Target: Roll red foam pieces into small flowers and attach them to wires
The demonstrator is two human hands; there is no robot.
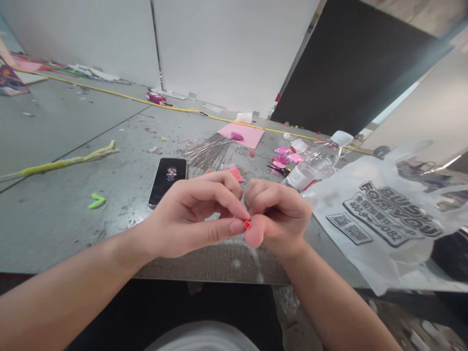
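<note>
A tiny red rosebud-shaped piece (247, 224) is pinched between the fingertips of both hands, above the table's front edge. My left hand (197, 214) grips it from the left with thumb and index finger. My right hand (278, 214) is curled closed and presses against it from the other side, with the thumb pointing toward me. The fingers cover part of the piece. Just behind my left hand lies a black phone (168, 180) with its screen lit. Beyond the hands is a salmon-pink packet (234, 172), partly hidden by the fingers.
A fan of thin wires (210, 150) reaches a pink sheet (252, 134). On the right stand a clear bottle (314, 163) and a white plastic bag (380, 219), near black scissors (280, 170) and pink packets (281, 159). A green bent piece (97, 201) and yellow-green wrapped stick (66, 162) lie left.
</note>
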